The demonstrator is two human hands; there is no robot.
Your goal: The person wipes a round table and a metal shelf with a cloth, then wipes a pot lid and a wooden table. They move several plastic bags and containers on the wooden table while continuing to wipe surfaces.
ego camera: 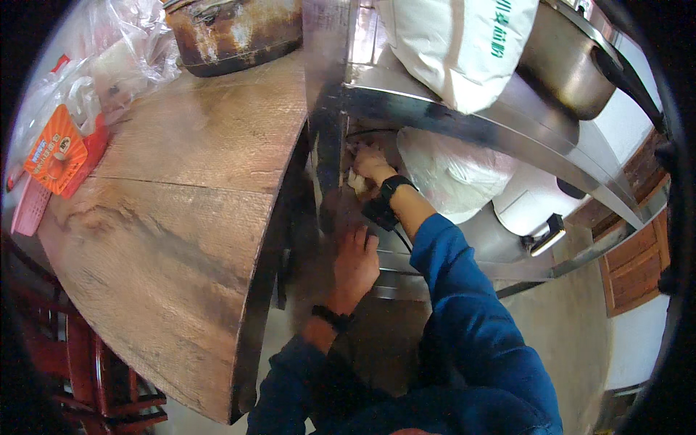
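Reaching into the lower level of a metal shelf (462,117), my right hand (372,161) is beside a translucent plastic bag (451,168). Its fingers are at a small pale item that I cannot make out, and a pale crumpled piece (358,184) lies just below the hand. A black box-like object (380,213) with a cable sits under my right wrist. My left hand (356,266) is lower, near the shelf's front edge, fingers bent; what lies under its fingertips is too dark to tell. Both wrists wear black bands.
A wooden table (179,244) stands at the left, with a stained container (239,32), plastic bags (125,60) and a pink basket (31,206). On the upper shelf are a white sack (462,49) and a metal pot (571,60). A white appliance (535,201) stands on the lower shelf.
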